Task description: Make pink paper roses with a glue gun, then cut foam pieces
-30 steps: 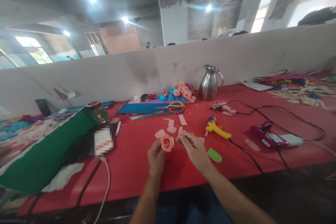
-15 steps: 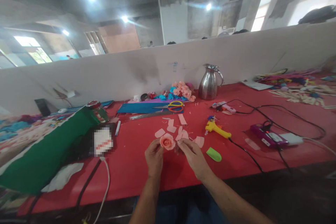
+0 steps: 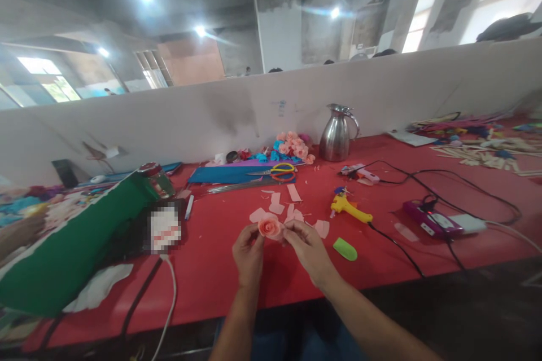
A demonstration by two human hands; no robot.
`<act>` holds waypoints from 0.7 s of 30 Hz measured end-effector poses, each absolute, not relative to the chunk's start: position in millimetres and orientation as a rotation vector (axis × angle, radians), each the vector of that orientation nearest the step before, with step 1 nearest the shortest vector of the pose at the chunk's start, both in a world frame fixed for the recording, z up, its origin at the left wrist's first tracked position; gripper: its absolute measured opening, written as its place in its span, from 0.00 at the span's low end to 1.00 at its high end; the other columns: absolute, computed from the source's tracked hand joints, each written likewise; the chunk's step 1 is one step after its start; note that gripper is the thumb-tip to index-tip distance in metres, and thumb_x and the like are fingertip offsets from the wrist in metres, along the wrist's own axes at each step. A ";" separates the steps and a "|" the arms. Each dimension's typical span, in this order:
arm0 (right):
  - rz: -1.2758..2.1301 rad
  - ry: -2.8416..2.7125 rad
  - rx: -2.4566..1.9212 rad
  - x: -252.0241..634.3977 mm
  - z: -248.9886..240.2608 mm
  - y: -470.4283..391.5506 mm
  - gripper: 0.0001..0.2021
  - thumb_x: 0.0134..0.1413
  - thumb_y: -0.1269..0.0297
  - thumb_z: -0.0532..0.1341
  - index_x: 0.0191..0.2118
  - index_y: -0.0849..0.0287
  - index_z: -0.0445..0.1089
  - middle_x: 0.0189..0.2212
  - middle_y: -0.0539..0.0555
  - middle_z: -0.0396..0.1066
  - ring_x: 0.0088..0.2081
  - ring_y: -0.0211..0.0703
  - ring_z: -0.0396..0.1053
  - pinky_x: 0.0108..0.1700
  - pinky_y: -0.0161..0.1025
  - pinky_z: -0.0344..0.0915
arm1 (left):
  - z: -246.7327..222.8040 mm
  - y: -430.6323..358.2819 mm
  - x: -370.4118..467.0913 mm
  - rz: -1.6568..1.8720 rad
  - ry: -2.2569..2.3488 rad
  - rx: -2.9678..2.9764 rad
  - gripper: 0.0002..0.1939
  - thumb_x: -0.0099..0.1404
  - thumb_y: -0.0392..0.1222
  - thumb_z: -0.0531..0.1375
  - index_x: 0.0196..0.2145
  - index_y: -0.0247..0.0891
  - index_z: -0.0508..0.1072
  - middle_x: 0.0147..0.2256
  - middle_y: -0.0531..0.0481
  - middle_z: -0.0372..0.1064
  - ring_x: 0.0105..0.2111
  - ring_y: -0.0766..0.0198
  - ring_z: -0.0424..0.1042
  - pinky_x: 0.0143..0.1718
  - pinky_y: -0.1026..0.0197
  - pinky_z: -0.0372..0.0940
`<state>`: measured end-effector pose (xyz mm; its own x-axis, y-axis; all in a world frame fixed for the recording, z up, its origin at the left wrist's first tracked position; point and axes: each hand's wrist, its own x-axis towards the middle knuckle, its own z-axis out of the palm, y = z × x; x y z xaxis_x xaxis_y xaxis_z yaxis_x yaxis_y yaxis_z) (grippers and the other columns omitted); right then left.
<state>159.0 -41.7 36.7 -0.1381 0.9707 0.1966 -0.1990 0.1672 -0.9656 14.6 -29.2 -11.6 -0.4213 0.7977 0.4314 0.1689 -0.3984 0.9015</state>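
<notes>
A pink paper rose [image 3: 270,226] is held over the red table by my left hand [image 3: 249,254], its fingers closed at the flower's left underside. My right hand [image 3: 308,251] pinches at the rose's right edge, where a pale pink petal seems to lie between the fingertips. Several cut pink paper petals [image 3: 276,203] are scattered just beyond my hands. To the right rest a yellow glue gun [image 3: 352,210] and a light green piece [image 3: 345,249].
Scissors [image 3: 277,171] lie on blue sheets by the partition, beside a bunch of pink roses [image 3: 295,146] and a metal jug [image 3: 336,138]. A purple power strip [image 3: 432,221] with cables is right; a green box [image 3: 84,237] is left, with another person's hand [image 3: 23,231] behind it.
My right hand has moved slightly left, so its fingertips now meet the rose's edge. Another person's hand has appeared at the far left.
</notes>
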 end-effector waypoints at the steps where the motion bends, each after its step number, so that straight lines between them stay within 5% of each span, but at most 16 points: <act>1: 1.266 -1.251 -0.857 159.5 37.3 -40.5 0.07 0.52 0.63 0.57 0.26 0.58 0.66 0.22 0.48 0.64 0.27 0.38 0.62 0.34 0.36 0.61 | -10.0 -30.1 15.1 1.843 1.347 1.349 0.10 0.52 0.42 0.64 0.33 0.36 0.77 0.31 0.47 0.75 0.33 0.59 0.72 0.36 0.60 0.67; 14: 1.345 -1.080 -0.869 168.3 57.2 -26.7 0.10 0.45 0.56 0.62 0.24 0.58 0.67 0.22 0.47 0.65 0.27 0.38 0.62 0.33 0.35 0.60 | 14.5 -38.3 24.4 1.557 1.179 1.585 0.12 0.55 0.40 0.63 0.39 0.40 0.78 0.40 0.44 0.74 0.41 0.56 0.71 0.45 0.56 0.64; 21: 1.446 -1.048 -0.860 164.7 56.8 -24.2 0.13 0.41 0.53 0.64 0.23 0.58 0.67 0.21 0.47 0.65 0.25 0.36 0.61 0.31 0.35 0.60 | 4.5 -33.4 20.4 1.652 1.216 1.428 0.08 0.54 0.43 0.64 0.32 0.39 0.79 0.34 0.46 0.76 0.37 0.57 0.72 0.42 0.57 0.65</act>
<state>164.7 -24.2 56.8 -0.1363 0.9898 0.0414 -0.3478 -0.0087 -0.9375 20.4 -33.4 4.5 -0.2134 0.8964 0.3886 0.1048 -0.3744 0.9213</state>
